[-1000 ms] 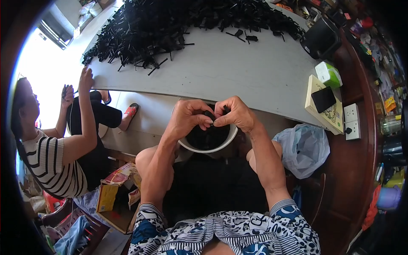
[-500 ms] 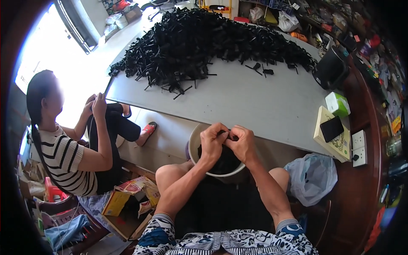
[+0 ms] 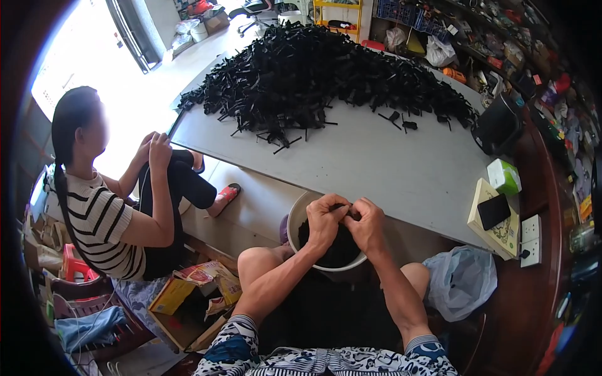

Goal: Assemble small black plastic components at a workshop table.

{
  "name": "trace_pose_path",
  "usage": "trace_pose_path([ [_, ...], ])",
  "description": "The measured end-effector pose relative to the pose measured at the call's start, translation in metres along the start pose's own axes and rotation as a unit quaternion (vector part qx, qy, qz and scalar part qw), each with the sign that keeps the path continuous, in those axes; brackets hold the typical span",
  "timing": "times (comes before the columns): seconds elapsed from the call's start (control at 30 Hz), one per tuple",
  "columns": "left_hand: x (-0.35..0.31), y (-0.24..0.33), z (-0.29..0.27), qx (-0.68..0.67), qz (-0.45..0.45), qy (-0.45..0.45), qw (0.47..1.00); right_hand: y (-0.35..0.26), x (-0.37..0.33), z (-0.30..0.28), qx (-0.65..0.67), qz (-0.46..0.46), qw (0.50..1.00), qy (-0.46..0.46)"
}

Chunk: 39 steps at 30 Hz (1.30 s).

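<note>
Black plastic pieces filled the white bowl [image 3: 300, 216] that sat between the person's knees in the lower middle of the frame, just under the near edge of the grey table [image 3: 376, 163]. The left hand [image 3: 326, 219] and the right hand [image 3: 367, 224] met over the bowl, touching each other, the fingers [image 3: 335, 207] of both curled in and pinched on a small black piece [image 3: 348, 212] held between them; the piece was mostly hidden by the knuckles, so its shape could not be told. Both forearms rose from the lower edge of the frame, above a patterned blue and white garment. Across the upper middle of the table lay a large heap of black strips [image 3: 320, 75], with a few loose ones scattered toward the near side. At the right of the frame a green and white box [image 3: 505, 177] stood near a pale book [image 3: 501, 232] with a dark phone [image 3: 493, 211] lying on it. A crumpled clear plastic bag [image 3: 461, 282] rested beside the right knee. At the left of the frame another person in a striped shirt [image 3: 100, 229] sat on the floor, well apart from the bowl, hands clasped over a raised knee.
</note>
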<state>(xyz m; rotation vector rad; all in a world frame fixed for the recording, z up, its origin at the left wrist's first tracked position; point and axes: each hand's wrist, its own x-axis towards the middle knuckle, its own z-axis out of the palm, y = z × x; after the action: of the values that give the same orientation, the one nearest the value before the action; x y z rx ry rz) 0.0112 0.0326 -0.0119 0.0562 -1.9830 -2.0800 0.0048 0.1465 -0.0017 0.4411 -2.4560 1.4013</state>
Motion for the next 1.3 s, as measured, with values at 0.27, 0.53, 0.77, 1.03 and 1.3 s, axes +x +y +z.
trace_pose_path([
  [0.27, 0.017, 0.025, -0.019, -0.057, -0.062, -0.182, 0.980, 0.008, 0.012, -0.024, 0.188, 0.085, 0.978, -0.011],
  [0.53, 0.020, 0.026, -0.034, -0.180, -0.120, -0.347, 0.913, 0.014, 0.010, -0.030, 0.525, 0.255, 0.795, -0.163],
  [0.77, 0.020, 0.017, -0.039, -0.239, -0.193, -0.283, 0.909, 0.016, 0.006, -0.017, 0.592, 0.278, 0.708, -0.265],
  [1.03, 0.013, 0.028, -0.032, -0.139, -0.227, -0.232, 0.936, -0.005, 0.004, -0.009, 0.265, 0.058, 0.959, -0.080],
  [1.3, 0.005, 0.014, -0.014, -0.143, -0.152, -0.135, 0.969, -0.003, -0.006, 0.001, 0.162, 0.053, 0.985, -0.020],
])
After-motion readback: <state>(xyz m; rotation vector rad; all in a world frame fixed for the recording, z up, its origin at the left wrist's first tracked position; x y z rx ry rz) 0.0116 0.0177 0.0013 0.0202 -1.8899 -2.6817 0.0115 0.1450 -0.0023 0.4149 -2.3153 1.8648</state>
